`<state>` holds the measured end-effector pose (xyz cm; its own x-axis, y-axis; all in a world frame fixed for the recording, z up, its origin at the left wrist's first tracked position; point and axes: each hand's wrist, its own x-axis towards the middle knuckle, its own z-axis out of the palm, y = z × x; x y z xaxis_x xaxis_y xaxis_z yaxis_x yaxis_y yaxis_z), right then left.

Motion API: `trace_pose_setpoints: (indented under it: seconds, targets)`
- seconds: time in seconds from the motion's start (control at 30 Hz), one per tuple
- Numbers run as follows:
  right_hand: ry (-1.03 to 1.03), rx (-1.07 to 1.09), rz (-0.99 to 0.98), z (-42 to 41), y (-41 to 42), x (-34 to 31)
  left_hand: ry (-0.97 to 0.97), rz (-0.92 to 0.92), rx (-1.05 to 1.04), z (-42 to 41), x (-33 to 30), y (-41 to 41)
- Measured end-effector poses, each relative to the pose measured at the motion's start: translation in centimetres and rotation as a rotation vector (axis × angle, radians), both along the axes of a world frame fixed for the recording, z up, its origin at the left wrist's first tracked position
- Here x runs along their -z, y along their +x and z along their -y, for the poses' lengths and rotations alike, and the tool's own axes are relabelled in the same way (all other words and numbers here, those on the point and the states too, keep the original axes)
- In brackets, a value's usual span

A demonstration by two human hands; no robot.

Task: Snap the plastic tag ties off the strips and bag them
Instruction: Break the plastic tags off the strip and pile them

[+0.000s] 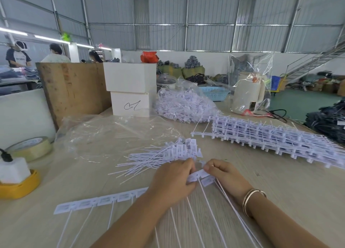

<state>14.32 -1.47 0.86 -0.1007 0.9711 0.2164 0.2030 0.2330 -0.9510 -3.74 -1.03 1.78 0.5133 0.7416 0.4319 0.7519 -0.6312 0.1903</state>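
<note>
Two white boxes (129, 91) stand stacked at about eleven o'clock on the worktop (280, 188). The lower box has a black pen scribble (131, 105) on its front; it does not read as a clear word. The small print on the tags is too blurry to read.

A clear bag (184, 105) at twelve o'clock is full of loose white tag ties. An empty-looking clear bag (112, 133) lies flat at ten o'clock. Another clear bag covers a white kettle (249, 92) at one o'clock, near a blue basket (214, 93); what is in the basket cannot be seen. A yellow tray (20, 187) at nine o'clock holds a white block with a black plug on top. A roll of tape (30, 147) sits just behind it.

A big stack of strips (276, 137) lies at two o'clock. A loose pile of snapped tag ties (164, 157) lies in the middle, just past the hands.

The left hand (172, 182) curls its fingers round the strip in hand (97, 201), which runs out toward eight o'clock with its thin tails pointing back at the person. The right hand (224, 173), with bangles (251, 201) on the wrist, makes a tight grip, pinching the tag (200, 176) at the strip's end between thumb and fingers. The two hands are almost touching.
</note>
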Motion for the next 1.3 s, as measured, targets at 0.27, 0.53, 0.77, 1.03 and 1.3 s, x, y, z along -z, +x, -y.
trace_pose_setpoints:
  seconds: [0.27,0.53,0.77,1.03,1.3]
  targets:
    - [0.020,-0.068,0.035,0.23,0.08,-0.22,-0.018,0.126,-0.027,-0.23,0.73,-0.15]
    - [0.106,-0.056,0.049,0.00,0.16,0.16,-0.304,0.377,0.040,-0.64,0.91,-0.33]
    - [0.165,-0.063,0.075,-0.09,0.31,0.02,-0.408,0.508,0.138,-0.72,0.61,-0.52]
    - [0.056,0.108,0.316,-0.35,0.54,0.15,-0.252,0.362,-0.032,-0.67,0.73,-0.90]
    - [0.196,0.172,0.383,0.07,-0.25,-0.39,-0.086,0.159,-0.041,-0.27,0.51,-0.15]
